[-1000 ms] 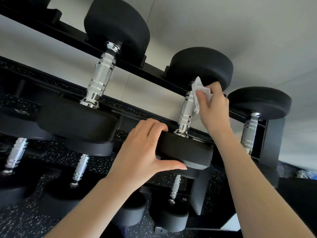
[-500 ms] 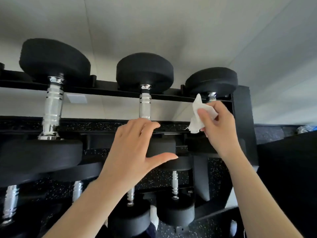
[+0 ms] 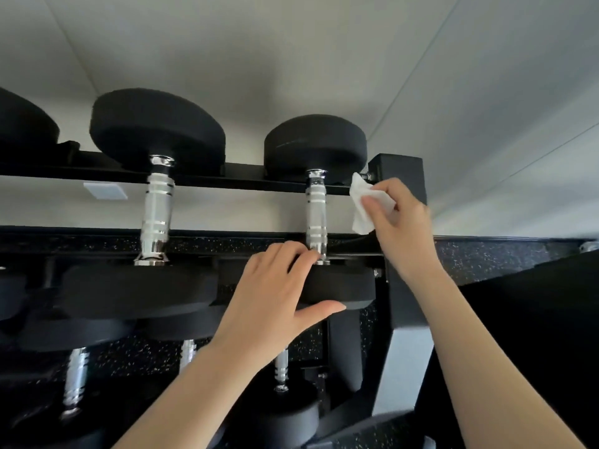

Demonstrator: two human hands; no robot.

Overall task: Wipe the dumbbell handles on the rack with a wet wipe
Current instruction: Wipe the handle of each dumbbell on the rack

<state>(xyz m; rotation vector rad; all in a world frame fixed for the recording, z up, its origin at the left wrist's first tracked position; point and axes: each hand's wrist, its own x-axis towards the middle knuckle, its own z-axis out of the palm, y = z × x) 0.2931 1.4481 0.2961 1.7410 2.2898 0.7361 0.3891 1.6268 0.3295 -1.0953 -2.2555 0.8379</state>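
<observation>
The near head of the rightmost black rubber-headed dumbbell (image 3: 337, 288) is gripped by the left hand (image 3: 275, 299), fingers curled over its top edge close to the foot of the ribbed chrome handle (image 3: 316, 218) and thumb stretched beneath its lower rim. A crumpled white wet wipe (image 3: 364, 205) is pinched in the curled fingers of the right hand (image 3: 400, 222), which is held just to the right of that handle, apart from it; a narrow strip of pale wall is seen between wipe and chrome. The right hand is hemmed on its far side by the black steel upright post (image 3: 402, 189) of the rack, so little room is left there. To the left, a wider open gap is left between this handle and the chrome handle of the larger neighbouring black dumbbell (image 3: 155, 215). Both dumbbells are laid across the two black rails of the top tier (image 3: 227, 181), far heads against the pale wall. Lower tiers with more chrome-handled dumbbells (image 3: 73, 380) are seen below the forearms, before a black speckled rubber surface (image 3: 486, 260). A white ceiling (image 3: 291, 59) is seen overhead.
</observation>
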